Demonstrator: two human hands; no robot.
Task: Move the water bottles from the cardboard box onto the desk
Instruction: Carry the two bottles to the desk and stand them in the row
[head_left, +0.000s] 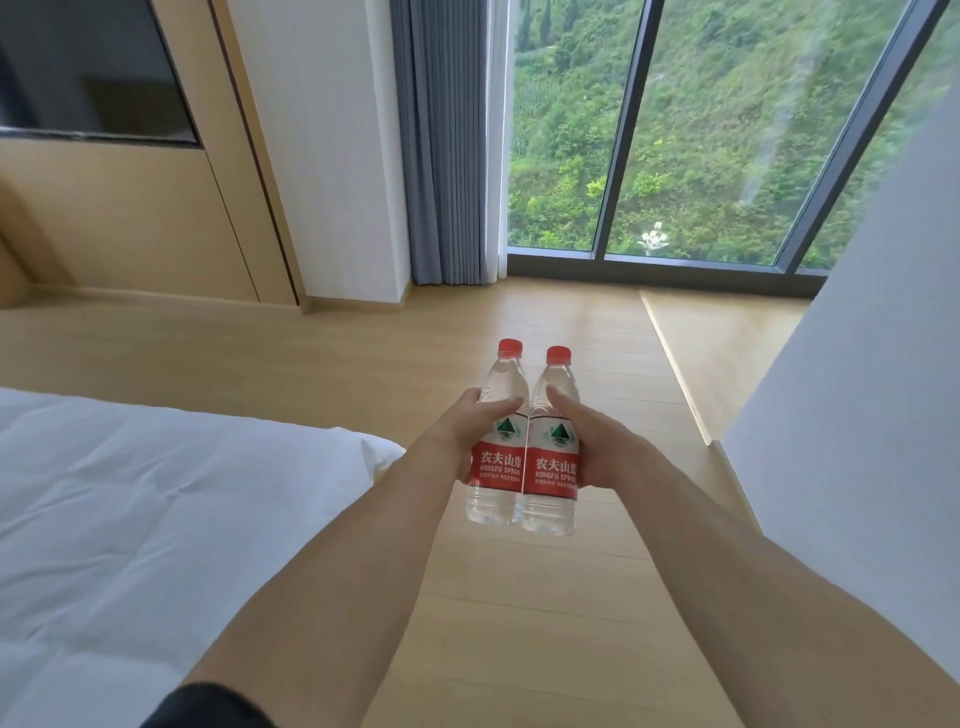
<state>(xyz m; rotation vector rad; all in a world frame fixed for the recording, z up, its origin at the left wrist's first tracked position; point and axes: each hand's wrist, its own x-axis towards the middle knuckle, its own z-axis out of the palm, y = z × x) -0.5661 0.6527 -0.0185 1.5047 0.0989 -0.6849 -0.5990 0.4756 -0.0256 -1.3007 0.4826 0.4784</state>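
Two bottles (522, 457) touching, gripped between both hands' fingers (506, 404).

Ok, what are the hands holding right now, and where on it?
Two water bottles, side by side and touching. The left hand grips the left bottle and the right hand the right bottle, each around the labelled middle.

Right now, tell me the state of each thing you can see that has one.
Left bottle: capped, upright, held in the air.
Right bottle: capped, upright, held, touching the left bottle.
Left hand: grips the left bottle.
Right hand: grips the right bottle.
Curtain: drawn aside.
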